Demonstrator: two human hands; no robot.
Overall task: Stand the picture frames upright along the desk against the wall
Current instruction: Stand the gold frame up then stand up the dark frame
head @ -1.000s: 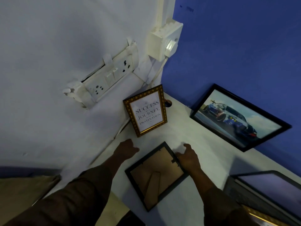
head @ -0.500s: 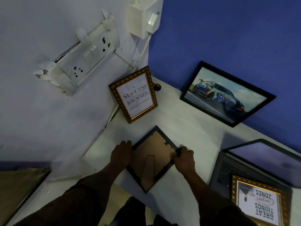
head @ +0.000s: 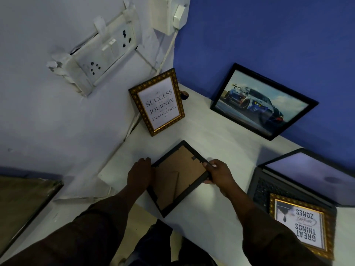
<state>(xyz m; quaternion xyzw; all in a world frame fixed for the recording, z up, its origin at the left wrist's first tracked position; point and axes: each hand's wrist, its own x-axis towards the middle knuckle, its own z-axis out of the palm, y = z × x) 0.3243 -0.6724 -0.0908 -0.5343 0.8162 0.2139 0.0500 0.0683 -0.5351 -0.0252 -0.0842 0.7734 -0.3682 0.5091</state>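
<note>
centre frame: black frame [head: 179, 177], back side up, brown backing board and folded easel stand showing, held over the white desk [head: 211, 143]; whether its lower corner touches the desk i cannot tell. my left hand [head: 141, 174] lies along its left edge, fingers pressed together and curled over the rim. my right hand [head: 219, 174] pinches the right edge, thumb on the back face, fingers wrapped underneath.

above centre: gold frame with the "success is a journey" print [head: 160, 104], standing upright in the corner, leaning toward the white wall [head: 48, 112].

upper right: black frame with the car picture [head: 263, 101], standing on its long edge, tilted back against the blue wall [head: 269, 35].

lower right: open laptop [head: 299, 181] on the desk; a second gold frame, "great things" print [head: 303, 225], lies flat across its keyboard, text upside down to me.

upper left: socket panel [head: 99, 56] and switch box [head: 167, 14] on the white wall.
</note>
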